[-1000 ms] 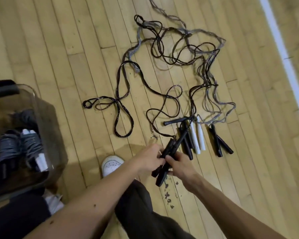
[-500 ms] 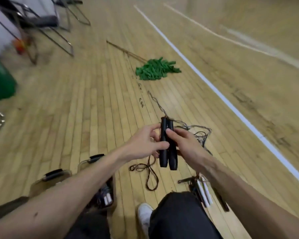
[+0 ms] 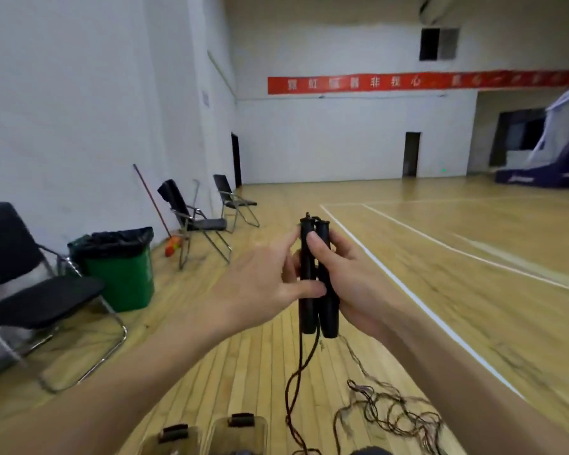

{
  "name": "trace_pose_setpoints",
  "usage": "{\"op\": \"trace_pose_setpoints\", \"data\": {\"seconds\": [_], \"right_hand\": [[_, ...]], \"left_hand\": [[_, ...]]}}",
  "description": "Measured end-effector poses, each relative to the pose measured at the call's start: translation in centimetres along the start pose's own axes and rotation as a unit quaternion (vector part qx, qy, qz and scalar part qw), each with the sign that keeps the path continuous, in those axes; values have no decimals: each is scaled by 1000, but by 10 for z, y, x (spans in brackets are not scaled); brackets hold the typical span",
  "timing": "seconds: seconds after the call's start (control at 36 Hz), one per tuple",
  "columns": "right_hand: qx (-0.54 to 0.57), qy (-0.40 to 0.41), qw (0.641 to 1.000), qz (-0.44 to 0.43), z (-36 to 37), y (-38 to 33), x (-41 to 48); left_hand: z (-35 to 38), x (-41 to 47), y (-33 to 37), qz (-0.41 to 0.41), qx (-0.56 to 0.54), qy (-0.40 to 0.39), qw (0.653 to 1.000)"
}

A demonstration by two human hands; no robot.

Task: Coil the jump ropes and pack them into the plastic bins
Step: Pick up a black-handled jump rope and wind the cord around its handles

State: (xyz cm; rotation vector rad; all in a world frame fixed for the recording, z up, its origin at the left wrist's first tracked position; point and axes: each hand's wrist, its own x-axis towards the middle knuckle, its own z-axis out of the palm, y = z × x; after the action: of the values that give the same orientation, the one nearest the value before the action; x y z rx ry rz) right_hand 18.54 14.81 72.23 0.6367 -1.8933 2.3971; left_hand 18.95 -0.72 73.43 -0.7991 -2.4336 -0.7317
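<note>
Pair of black cylindrical jump-rope handles [image 3: 317, 280] being held upright, raised off the wooden floor [image 3: 408, 257] where they lay a second ago. Right hand [image 3: 358, 284] curling round them; left hand [image 3: 263, 290] pinching alongside. Thin black cord [image 3: 301, 351] dangling floorward, so coiling is probably starting.

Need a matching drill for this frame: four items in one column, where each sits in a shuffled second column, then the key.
Column 1
1. black handles
2. green trash can
3. red banner
4. loose ropes

Column 2
A. lying tangled on the floor
B. hung high on the far wall
C. gripped upright by the left hand and right hand
D. standing by the left wall

Pairs: 1-C, 2-D, 3-B, 4-A
</note>
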Motion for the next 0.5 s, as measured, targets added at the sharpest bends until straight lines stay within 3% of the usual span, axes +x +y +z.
{"op": "trace_pose_setpoints", "data": {"seconds": [0.11, 0.22, 0.39, 0.5], "right_hand": [[-6, -56, 998, -11, 14, -28, -37], [1, -111, 994, -5, 23, -52, -71], [16, -143, 989, 27, 30, -72, -110], [10, -133, 990, 44, 22, -68, -129]], "left_hand": [[-31, -20, 26, 51, 98, 91, 990], [-50, -25, 50, 57, -7, 216, 975], [-51, -30, 95, 54, -174, 48, 982], [-43, -38, 101, 112, -75, 59, 989]]}}
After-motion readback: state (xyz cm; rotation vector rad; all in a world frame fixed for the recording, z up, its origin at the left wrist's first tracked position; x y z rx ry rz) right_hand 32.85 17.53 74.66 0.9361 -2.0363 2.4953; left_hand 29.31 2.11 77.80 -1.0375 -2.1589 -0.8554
